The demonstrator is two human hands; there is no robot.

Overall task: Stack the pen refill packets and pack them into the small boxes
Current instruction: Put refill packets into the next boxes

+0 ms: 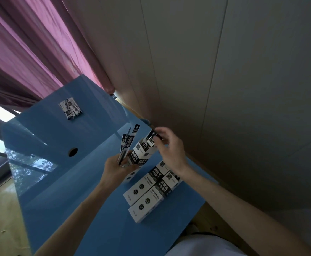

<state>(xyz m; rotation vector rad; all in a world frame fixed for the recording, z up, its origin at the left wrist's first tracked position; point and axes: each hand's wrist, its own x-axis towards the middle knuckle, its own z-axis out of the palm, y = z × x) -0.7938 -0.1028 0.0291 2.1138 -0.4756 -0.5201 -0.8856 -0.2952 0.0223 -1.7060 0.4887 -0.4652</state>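
Above the blue desk (88, 200), my left hand (116, 168) grips a small black-and-white box (139, 156) tilted upward, together with a few loose refill packets (128, 143) that fan out beside it. My right hand (169, 146) pinches the tops of packets (151, 138) that stick out of the box's open mouth. Two closed boxes (151, 193) lie side by side on the desk under my right forearm. A small pile of packets (70, 108) lies at the far end of the desk.
A round cable hole (73, 152) is in the desk left of my hands. A beige wall (225, 89) runs along the desk's right edge. A purple curtain (31, 52) and a window are at the far left.
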